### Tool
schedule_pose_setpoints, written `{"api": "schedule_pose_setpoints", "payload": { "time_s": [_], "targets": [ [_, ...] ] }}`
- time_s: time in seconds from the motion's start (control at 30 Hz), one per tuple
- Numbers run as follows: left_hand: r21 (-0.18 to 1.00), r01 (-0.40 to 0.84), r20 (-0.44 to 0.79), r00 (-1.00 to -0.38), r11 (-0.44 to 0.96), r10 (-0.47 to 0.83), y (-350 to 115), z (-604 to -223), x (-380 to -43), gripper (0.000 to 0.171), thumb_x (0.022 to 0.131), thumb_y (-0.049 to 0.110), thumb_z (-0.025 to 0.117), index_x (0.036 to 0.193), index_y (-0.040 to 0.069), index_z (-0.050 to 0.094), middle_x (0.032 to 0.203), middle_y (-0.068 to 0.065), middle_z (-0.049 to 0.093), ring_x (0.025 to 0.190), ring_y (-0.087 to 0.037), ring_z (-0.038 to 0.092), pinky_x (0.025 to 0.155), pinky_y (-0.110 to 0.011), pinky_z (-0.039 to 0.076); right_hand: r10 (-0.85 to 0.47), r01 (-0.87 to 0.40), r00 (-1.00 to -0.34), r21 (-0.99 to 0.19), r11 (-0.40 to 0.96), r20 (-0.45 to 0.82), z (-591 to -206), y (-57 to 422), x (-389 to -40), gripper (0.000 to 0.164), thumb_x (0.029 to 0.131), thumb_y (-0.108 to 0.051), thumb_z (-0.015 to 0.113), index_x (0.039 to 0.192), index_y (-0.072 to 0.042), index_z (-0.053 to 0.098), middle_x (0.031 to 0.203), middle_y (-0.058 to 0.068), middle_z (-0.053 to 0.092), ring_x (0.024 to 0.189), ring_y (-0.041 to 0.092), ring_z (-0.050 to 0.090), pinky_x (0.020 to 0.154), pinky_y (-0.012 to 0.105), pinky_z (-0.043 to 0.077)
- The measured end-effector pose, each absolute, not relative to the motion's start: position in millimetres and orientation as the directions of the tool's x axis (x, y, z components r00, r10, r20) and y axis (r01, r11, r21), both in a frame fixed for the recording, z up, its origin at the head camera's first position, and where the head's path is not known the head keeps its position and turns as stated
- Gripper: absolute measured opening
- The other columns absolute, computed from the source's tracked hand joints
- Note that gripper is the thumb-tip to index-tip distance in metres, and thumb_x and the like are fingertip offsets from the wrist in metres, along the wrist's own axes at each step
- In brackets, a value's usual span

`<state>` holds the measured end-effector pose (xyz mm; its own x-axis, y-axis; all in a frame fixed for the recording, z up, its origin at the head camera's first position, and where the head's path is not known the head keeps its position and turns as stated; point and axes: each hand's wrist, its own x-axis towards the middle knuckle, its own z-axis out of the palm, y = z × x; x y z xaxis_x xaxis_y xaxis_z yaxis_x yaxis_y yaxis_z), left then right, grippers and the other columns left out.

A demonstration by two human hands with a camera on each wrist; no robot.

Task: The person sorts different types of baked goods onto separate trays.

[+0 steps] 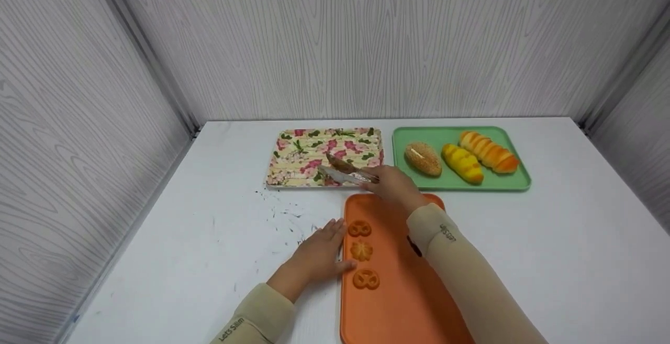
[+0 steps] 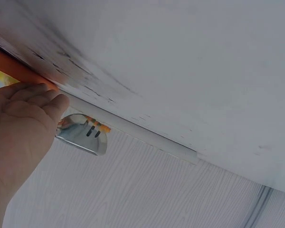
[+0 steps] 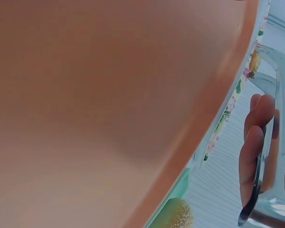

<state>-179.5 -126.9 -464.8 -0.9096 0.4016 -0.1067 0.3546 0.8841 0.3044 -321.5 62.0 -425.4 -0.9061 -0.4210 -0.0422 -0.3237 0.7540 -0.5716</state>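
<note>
My right hand (image 1: 395, 187) grips metal tongs (image 1: 348, 175) low over the floral tray (image 1: 288, 168). In the right wrist view the fingers curl around the tongs (image 3: 278, 142), and a small golden-brown piece (image 3: 254, 62) shows by their tips; I cannot tell whether it is pinched. Against the left edge of the orange tray (image 1: 403, 302) rests my left hand (image 1: 319, 252), its fingers straight and its thumb over the rim. Along that side of the tray lie a pretzel-shaped cookie (image 1: 359, 229), a flower-shaped cookie (image 1: 361, 251) and another pretzel-shaped cookie (image 1: 366, 279).
A green tray (image 1: 510, 179) at the back right bears a seeded bun (image 1: 423, 159), a yellow bread roll (image 1: 462, 164) and a ridged golden loaf (image 1: 489, 152). Dark marks (image 1: 285, 213) spot the white table left of the orange tray. Wood-grain panels (image 1: 366, 45) wall the table in.
</note>
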Motion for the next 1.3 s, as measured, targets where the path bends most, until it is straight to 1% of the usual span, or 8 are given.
{"api": "schedule_pose_setpoints", "payload": {
  "time_s": [0.23,0.4,0.63,0.8,1.0,1.13,1.3],
  "targets": [
    [0.300,0.354,-0.096,-0.913,0.886,0.397,-126.4,-465.0,-179.2,0.086,0.089,0.054,0.057,0.150,0.001,0.026,0.155,-0.011,0.023,0.141,-0.029,0.021,0.110,-0.046,0.027,-0.421,-0.331,-0.906,-0.545,0.770,-0.045,-426.0,57.7,-321.1,0.048,0.093,-0.042,0.059,0.137,-0.023,0.055,0.124,0.009,0.061,0.107,0.026,0.059,0.089,0.044,0.047],
    [0.296,0.363,-0.087,-0.911,0.883,0.404,-126.9,-464.7,-180.0,0.086,0.089,0.055,0.057,0.149,0.001,0.027,0.155,-0.012,0.023,0.141,-0.030,0.022,0.109,-0.046,0.028,-0.414,-0.325,-0.909,-0.539,0.777,-0.049,-426.2,56.1,-321.3,0.049,0.094,-0.041,0.058,0.138,-0.022,0.054,0.131,0.013,0.057,0.116,0.032,0.055,0.094,0.047,0.044],
    [0.299,0.367,-0.084,-0.909,0.881,0.408,-127.1,-462.8,-180.5,0.086,0.089,0.054,0.057,0.149,0.000,0.026,0.155,-0.013,0.023,0.140,-0.030,0.022,0.109,-0.046,0.027,-0.398,-0.312,-0.916,-0.545,0.779,-0.045,-428.0,54.0,-322.2,0.048,0.094,-0.040,0.059,0.138,-0.022,0.054,0.132,0.012,0.056,0.117,0.031,0.054,0.096,0.046,0.044],
    [0.306,0.365,-0.081,-0.910,0.879,0.406,-127.1,-464.4,-180.2,0.086,0.089,0.054,0.057,0.150,0.001,0.026,0.155,-0.013,0.023,0.140,-0.031,0.022,0.109,-0.046,0.027,-0.397,-0.314,-0.917,-0.554,0.771,-0.034,-430.5,54.5,-321.8,0.051,0.093,-0.042,0.059,0.139,-0.020,0.052,0.134,0.012,0.054,0.118,0.032,0.053,0.098,0.046,0.041],
    [0.322,0.342,-0.095,-0.916,0.883,0.389,-127.1,-466.9,-179.4,0.086,0.089,0.054,0.058,0.150,0.003,0.025,0.155,-0.011,0.023,0.140,-0.031,0.023,0.108,-0.048,0.029,-0.382,-0.290,-0.924,-0.592,0.752,-0.032,-431.9,57.9,-320.7,0.057,0.091,-0.046,0.061,0.140,-0.019,0.051,0.138,0.012,0.050,0.126,0.032,0.046,0.104,0.047,0.036],
    [0.310,0.355,-0.091,-0.912,0.882,0.400,-127.4,-468.5,-180.5,0.087,0.089,0.054,0.058,0.150,0.001,0.026,0.155,-0.012,0.023,0.140,-0.030,0.023,0.108,-0.047,0.029,-0.372,-0.285,-0.928,-0.624,0.728,-0.010,-430.2,60.9,-319.5,0.060,0.090,-0.045,0.063,0.140,-0.015,0.050,0.138,0.012,0.050,0.127,0.032,0.045,0.104,0.047,0.036],
    [0.298,0.377,-0.083,-0.905,0.877,0.418,-128.1,-468.8,-181.7,0.087,0.089,0.054,0.058,0.149,0.000,0.026,0.154,-0.013,0.024,0.141,-0.029,0.022,0.109,-0.045,0.028,-0.364,-0.275,-0.931,-0.688,0.672,0.016,-428.1,63.3,-319.4,0.063,0.090,-0.046,0.061,0.143,-0.015,0.046,0.142,0.010,0.046,0.129,0.029,0.043,0.103,0.046,0.037]
  ]
}}
